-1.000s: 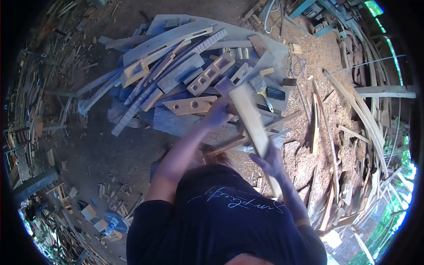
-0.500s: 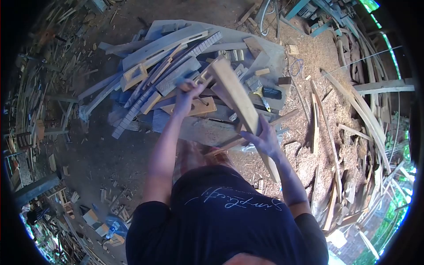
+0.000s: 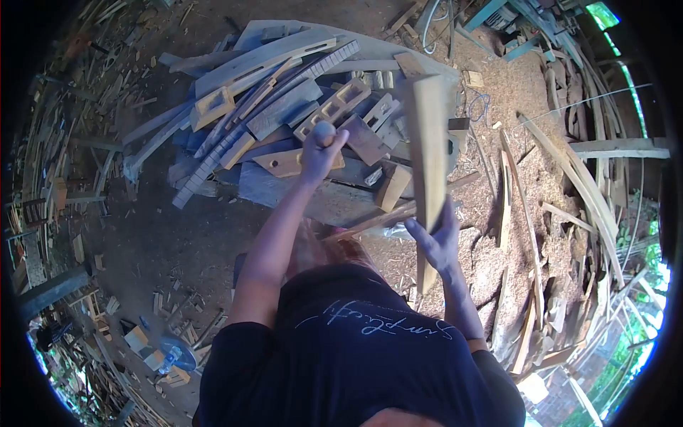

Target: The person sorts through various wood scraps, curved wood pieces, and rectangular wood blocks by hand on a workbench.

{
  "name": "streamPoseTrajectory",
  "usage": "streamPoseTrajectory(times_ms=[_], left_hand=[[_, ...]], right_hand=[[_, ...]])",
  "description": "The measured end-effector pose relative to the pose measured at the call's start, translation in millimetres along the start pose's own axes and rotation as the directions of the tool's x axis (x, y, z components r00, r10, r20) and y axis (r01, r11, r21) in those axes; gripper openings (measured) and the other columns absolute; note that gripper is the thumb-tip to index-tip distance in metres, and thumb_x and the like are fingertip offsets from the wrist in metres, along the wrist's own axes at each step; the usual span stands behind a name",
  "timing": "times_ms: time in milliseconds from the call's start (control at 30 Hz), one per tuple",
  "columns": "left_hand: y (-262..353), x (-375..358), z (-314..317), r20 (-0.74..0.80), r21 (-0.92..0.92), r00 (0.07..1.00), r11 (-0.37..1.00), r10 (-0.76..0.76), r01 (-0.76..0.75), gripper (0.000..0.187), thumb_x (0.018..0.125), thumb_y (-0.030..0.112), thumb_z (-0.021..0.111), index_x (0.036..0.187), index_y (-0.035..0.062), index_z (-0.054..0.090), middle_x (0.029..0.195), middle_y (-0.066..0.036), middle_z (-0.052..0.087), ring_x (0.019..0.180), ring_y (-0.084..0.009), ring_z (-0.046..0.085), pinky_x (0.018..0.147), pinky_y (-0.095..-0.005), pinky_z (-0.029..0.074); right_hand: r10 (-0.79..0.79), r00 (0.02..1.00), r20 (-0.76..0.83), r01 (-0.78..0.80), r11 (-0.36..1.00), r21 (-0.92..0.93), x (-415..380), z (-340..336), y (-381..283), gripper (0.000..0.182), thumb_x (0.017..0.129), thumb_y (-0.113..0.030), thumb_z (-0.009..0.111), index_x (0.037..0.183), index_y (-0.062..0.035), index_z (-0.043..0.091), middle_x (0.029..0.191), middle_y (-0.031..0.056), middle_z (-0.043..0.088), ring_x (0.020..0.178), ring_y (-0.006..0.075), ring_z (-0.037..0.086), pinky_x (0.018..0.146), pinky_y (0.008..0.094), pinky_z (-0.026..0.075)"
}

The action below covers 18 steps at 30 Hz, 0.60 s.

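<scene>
Over the scrap pile (image 3: 284,107), my right hand (image 3: 440,242) grips the long plank (image 3: 429,164), now swung nearly upright versus a second ago. My left hand (image 3: 319,153) is fisted round a wooden handle (image 3: 324,131), raised higher, so another strike looks close.

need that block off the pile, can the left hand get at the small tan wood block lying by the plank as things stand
Probably not right away: the left hand is shut on a rounded tool handle. The small tan block lies uncovered on the pile just beside it, so the way looks free once that grip lets go.
</scene>
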<state>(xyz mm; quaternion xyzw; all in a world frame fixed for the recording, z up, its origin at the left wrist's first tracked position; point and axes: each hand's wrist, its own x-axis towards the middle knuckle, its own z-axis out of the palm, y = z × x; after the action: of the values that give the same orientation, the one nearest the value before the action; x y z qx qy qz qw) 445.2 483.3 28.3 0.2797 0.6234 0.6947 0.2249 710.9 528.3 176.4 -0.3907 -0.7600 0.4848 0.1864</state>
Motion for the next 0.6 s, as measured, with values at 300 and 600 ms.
streamPoseTrajectory(times_ms=[300,600], left_hand=[[-1,-10,57,0.112,0.209,0.954,0.932,0.277,-0.295,0.016,0.079,0.005,0.071,0.083,0.0019,0.056,0.074,-0.01,0.06,0.068,-0.0176,0.057,0.062,-0.033,0.045],[-4,-32,69,0.376,0.419,0.921,0.867,0.104,-0.269,0.021,0.066,0.003,0.068,0.085,0.0051,0.059,0.082,-0.014,0.063,0.083,-0.0378,0.061,0.078,-0.0475,0.047]], right_hand=[[0.068,0.992,0.111,-0.04,0.97,-0.241,-6,2,44,0.064,0.076,-0.04,0.079,0.111,0.0027,0.047,0.08,0.0204,0.065,0.07,0.0267,0.066,0.064,0.0375,0.052],[0.175,0.983,0.055,-0.169,0.981,-0.098,-11,3,82,0.056,0.075,-0.033,0.08,0.109,0.0019,0.051,0.081,0.0152,0.065,0.072,0.0215,0.062,0.067,0.035,0.05]])
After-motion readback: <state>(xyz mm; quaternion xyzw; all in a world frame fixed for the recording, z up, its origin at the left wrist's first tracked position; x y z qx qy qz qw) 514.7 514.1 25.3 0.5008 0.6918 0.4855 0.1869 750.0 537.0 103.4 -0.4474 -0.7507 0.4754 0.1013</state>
